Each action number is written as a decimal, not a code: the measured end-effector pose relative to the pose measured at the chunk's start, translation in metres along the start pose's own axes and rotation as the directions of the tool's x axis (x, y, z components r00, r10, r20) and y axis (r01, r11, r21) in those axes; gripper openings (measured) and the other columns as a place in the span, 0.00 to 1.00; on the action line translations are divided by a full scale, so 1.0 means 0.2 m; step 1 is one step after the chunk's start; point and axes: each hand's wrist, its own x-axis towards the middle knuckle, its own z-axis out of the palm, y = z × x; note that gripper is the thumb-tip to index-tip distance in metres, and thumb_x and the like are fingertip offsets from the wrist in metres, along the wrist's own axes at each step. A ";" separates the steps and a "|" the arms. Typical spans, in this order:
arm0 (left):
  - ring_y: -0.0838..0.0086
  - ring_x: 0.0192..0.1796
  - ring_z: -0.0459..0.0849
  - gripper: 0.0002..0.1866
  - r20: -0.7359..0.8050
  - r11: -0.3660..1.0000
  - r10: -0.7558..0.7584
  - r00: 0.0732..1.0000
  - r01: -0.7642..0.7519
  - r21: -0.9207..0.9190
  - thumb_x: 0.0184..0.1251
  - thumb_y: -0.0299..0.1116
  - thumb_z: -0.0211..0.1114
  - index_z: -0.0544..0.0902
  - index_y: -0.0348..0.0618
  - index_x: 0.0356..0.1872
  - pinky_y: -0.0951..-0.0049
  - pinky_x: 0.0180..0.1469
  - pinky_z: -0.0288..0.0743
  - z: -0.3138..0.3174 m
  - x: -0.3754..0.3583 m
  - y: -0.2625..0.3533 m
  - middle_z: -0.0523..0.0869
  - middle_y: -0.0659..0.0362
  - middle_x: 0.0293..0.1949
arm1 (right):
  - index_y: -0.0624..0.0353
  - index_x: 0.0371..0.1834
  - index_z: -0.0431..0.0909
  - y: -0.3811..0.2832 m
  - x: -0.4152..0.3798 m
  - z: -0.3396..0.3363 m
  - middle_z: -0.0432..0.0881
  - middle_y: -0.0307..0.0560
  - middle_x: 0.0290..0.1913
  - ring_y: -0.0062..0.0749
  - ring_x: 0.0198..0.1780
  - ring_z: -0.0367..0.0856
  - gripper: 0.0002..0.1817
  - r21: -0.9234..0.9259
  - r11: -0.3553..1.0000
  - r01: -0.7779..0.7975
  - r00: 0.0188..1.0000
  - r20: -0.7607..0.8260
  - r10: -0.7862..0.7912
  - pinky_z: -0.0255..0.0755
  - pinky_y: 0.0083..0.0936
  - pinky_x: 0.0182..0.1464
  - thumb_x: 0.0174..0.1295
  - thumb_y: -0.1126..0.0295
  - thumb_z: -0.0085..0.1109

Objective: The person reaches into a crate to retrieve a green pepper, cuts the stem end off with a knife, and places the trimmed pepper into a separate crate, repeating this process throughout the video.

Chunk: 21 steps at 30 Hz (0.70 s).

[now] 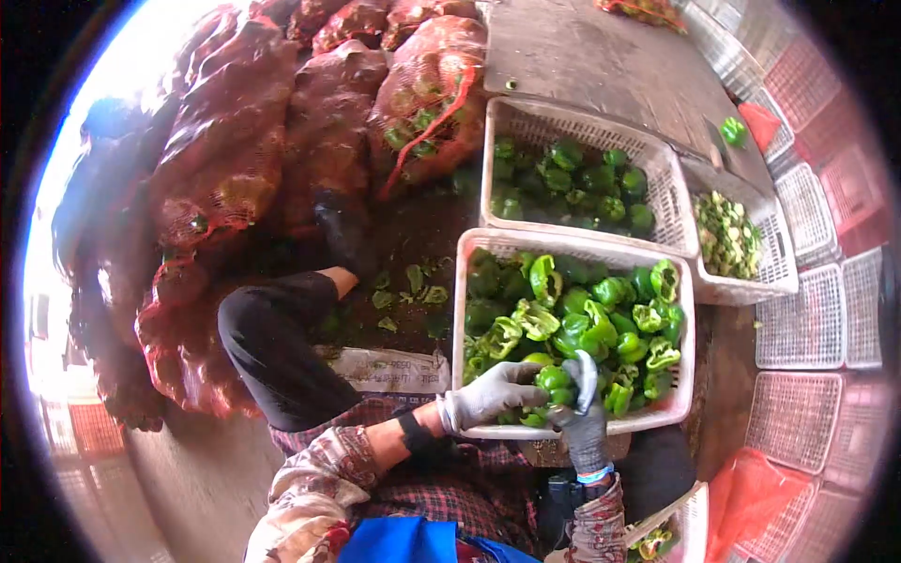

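Both hands wear grey work gloves and meet above the near edge of a white plastic crate [462,310]. Between them is a green bell pepper [556,381]. My left hand [496,396] grips it from the left with its fingers closed. On the right side, my right hand [584,418] closes around the same pepper, with a finger or thumb raised beside it; whether it also holds a small tool is hidden. Below and beyond the hands, the crate is full of green bell peppers [574,333], several cut or broken open with pale insides showing.
A second crate [587,117] of whole peppers stands behind, beside a smaller crate [751,286] of pale green cores. Full red mesh sacks [221,150] are piled at left. Stacked crates [798,319] line the right. Scraps [413,286] lie on the floor near my bent leg.
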 end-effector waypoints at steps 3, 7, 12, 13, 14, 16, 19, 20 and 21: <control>0.80 0.50 0.80 0.23 -0.019 0.973 0.188 0.982 -0.189 -0.131 0.65 0.26 0.64 0.72 0.34 0.61 0.75 0.55 0.76 -0.01 0.04 -0.11 0.83 0.61 0.50 | 0.60 0.66 0.64 -0.03 0.00 -0.01 0.74 0.46 0.58 0.34 0.54 0.76 0.33 0.082 0.969 -0.232 0.972 0.056 0.228 0.72 0.31 0.57 0.56 0.72 0.65; 0.77 0.49 0.81 0.21 -0.172 0.894 0.282 0.944 -0.193 0.403 0.63 0.25 0.64 0.75 0.30 0.58 0.74 0.54 0.76 0.01 -0.02 -0.09 0.84 0.57 0.49 | 0.60 0.62 0.66 -0.07 -0.01 0.07 0.77 0.43 0.51 0.29 0.47 0.76 0.28 -0.031 0.991 -0.131 0.991 0.021 0.132 0.74 0.29 0.51 0.57 0.75 0.63; 0.65 0.40 0.85 0.16 -0.263 0.766 0.529 0.807 -0.319 0.559 0.52 0.30 0.69 0.80 0.37 0.43 0.67 0.42 0.77 -0.06 0.00 -0.15 0.83 0.49 0.38 | 0.60 0.55 0.69 -0.21 0.00 0.21 0.77 0.46 0.44 0.31 0.44 0.77 0.23 -0.444 0.882 0.158 0.974 -0.077 -0.213 0.74 0.29 0.48 0.56 0.75 0.63; 0.60 0.41 0.84 0.16 -0.252 0.663 0.591 0.766 -0.283 0.693 0.51 0.28 0.68 0.80 0.38 0.42 0.65 0.42 0.78 -0.06 -0.04 -0.09 0.83 0.49 0.38 | 0.59 0.47 0.72 -0.19 0.01 0.26 0.78 0.49 0.42 0.37 0.43 0.78 0.17 -0.522 0.838 0.156 0.947 -0.161 -0.277 0.74 0.33 0.48 0.54 0.75 0.64; 0.55 0.41 0.84 0.16 -0.220 0.538 0.651 0.726 -0.237 0.809 0.49 0.27 0.67 0.80 0.39 0.42 0.62 0.42 0.78 -0.07 -0.08 -0.03 0.83 0.48 0.38 | 0.59 0.45 0.74 -0.22 0.01 0.29 0.78 0.51 0.44 0.42 0.44 0.79 0.18 -0.607 0.732 0.310 0.894 -0.074 -0.441 0.74 0.37 0.49 0.51 0.73 0.67; 0.53 0.42 0.84 0.18 -0.198 0.390 0.778 0.597 -0.211 0.896 0.48 0.24 0.68 0.80 0.41 0.44 0.60 0.42 0.78 -0.13 -0.07 -0.03 0.83 0.48 0.40 | 0.59 0.49 0.73 -0.30 -0.01 0.34 0.81 0.52 0.45 0.43 0.47 0.82 0.24 -0.604 0.650 0.461 0.850 0.092 -0.518 0.75 0.35 0.49 0.48 0.73 0.70; 0.76 0.38 0.83 0.17 -0.466 0.927 0.367 0.805 -0.359 0.110 0.63 0.30 0.63 0.77 0.40 0.53 0.75 0.37 0.80 -0.25 -0.06 0.09 0.84 0.59 0.42 | 0.59 0.61 0.71 -0.42 0.03 0.41 0.81 0.50 0.48 0.41 0.48 0.81 0.35 -0.554 0.808 0.198 0.895 -0.234 -0.380 0.75 0.33 0.52 0.46 0.75 0.72; 0.76 0.40 0.83 0.17 -0.467 0.933 0.273 0.841 -0.351 -0.086 0.68 0.32 0.57 0.75 0.41 0.56 0.74 0.38 0.80 -0.30 -0.07 0.14 0.84 0.58 0.45 | 0.60 0.63 0.69 -0.34 0.10 0.41 0.81 0.50 0.49 0.38 0.49 0.80 0.35 -0.075 0.993 0.095 0.925 -0.361 -0.116 0.74 0.32 0.52 0.49 0.74 0.71; 0.76 0.44 0.82 0.17 -0.415 0.905 0.295 0.861 -0.390 -0.167 0.71 0.37 0.53 0.74 0.43 0.57 0.72 0.41 0.80 -0.41 -0.05 0.12 0.83 0.58 0.46 | 0.60 0.64 0.68 -0.30 0.19 0.35 0.80 0.50 0.50 0.35 0.50 0.79 0.34 -0.209 0.973 0.099 0.954 -0.259 -0.153 0.73 0.32 0.52 0.51 0.73 0.69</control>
